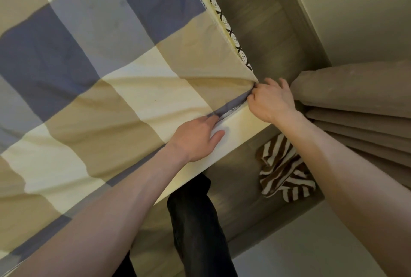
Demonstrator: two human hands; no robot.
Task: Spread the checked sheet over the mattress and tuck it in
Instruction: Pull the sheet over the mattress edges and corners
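The checked sheet (106, 72), in blue, tan and cream squares, lies spread over the mattress and fills the left of the view. The mattress's patterned side (231, 32) shows along the far right edge. My right hand (272, 101) pinches the sheet's corner at the mattress corner, fingers closed on the fabric. My left hand (196, 137) grips the sheet's near edge a little to the left, with fingers under a blue fold and thumb on the cream side panel (240, 119).
A brown-and-white striped cloth (282, 170) lies on the wooden floor (273, 21) by the bed corner. Beige curtains (355, 103) hang at the right, close to my right arm. My dark-trousered leg (198, 221) stands beside the bed.
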